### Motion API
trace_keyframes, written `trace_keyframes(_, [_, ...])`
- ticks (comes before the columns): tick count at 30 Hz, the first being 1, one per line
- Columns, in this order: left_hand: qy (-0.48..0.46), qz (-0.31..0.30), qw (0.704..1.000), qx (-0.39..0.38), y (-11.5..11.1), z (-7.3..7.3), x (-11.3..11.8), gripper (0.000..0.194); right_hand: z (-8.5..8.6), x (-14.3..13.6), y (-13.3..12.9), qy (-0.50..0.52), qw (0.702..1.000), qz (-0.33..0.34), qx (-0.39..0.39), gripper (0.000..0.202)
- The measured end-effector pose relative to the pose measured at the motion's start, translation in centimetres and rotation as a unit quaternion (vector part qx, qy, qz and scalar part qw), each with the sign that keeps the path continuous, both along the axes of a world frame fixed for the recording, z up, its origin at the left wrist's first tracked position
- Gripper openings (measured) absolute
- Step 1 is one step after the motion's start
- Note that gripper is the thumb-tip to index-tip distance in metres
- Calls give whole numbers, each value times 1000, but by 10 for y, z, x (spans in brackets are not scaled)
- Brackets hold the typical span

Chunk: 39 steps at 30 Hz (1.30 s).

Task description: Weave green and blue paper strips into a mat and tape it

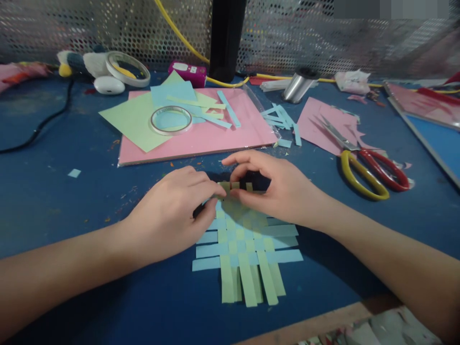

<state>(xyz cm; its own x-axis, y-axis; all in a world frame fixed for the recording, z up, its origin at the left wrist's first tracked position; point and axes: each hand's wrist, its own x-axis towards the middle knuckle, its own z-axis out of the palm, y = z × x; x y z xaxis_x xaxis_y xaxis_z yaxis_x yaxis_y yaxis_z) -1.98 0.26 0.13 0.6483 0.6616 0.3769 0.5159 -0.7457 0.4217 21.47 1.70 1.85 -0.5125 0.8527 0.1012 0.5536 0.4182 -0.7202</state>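
A woven paper mat (235, 247) of light green and light blue strips lies on the blue table, its loose strip ends sticking out at the sides and front. At its far edge, my left hand (176, 211) has fingers curled, with index finger and thumb on the far left corner. Opposite it, my right hand (278, 184) pinches a green strip end between thumb and a bent finger, its index finger stretched out above. The fingertips of both hands nearly meet. Part of the mat's far side is hidden under my hands.
Scissors (362, 165) with yellow and red handles lie at right beside pink paper scraps (319, 127). Behind my hands, a pink paper pack (247, 115) bears a tape roll (171, 120) and green and blue paper. A silver spool (299, 86) stands near a black post (225, 43).
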Motion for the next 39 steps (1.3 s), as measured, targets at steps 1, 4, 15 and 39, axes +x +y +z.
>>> trace_keyframes(1, [-2,-1,1000,1,0,-1,0,21,0,-1,0,7,1000,-9,-9,42])
trace_keyframes(4, [-2,2,1000,6,-1,-2,-1,21,0,-5,-1,26,999,-23,-32,40])
trace_keyframes(15, [53,20,995,82,-8,-2,0,25,-1,-8,-2,43,998,-32,-32,38])
trace_keyframes(39, [78,99,992,-23,-14,5,17,21,10,-13,1,13,994,-68,-86,41])
